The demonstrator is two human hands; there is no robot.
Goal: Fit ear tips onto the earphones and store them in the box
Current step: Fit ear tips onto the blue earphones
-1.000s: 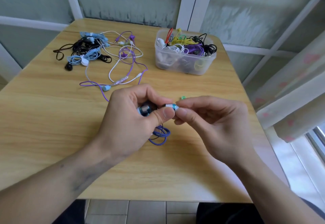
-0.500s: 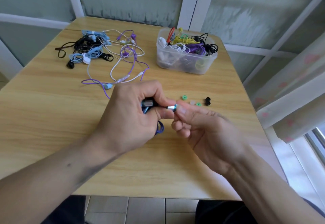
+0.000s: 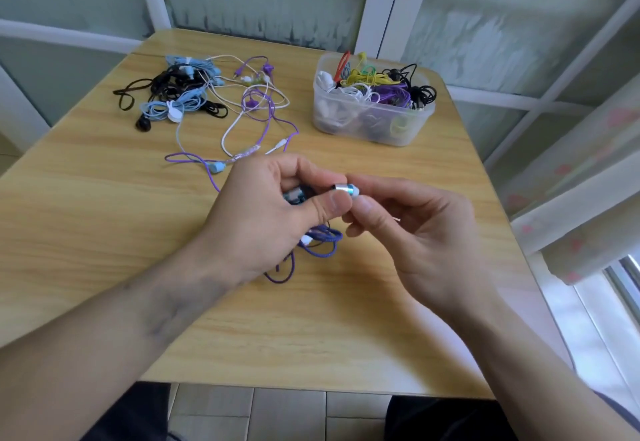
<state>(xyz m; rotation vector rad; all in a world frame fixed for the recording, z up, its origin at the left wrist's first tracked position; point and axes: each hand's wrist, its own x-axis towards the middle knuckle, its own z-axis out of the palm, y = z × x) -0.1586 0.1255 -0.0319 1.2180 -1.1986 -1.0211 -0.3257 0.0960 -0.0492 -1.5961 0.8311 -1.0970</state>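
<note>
My left hand grips a silver and blue earbud between thumb and fingers, and a second earbud shows inside the same hand. Its purple cable hangs in loops below my palm onto the table. My right hand pinches the tip end of the earbud with thumb and forefinger. Whether an ear tip is on it is hidden by my fingertips. The clear plastic box stands at the back right, filled with coiled earphones.
A tangle of loose earphones in black, light blue, white and purple lies at the back left of the wooden table. A window frame and a curtain stand close on the right. The table's front edge is near my forearms.
My right hand has come back up to the earbud tip and now covers the small loose ear tips seen on the table half a second ago. My left hand keeps its hold.
</note>
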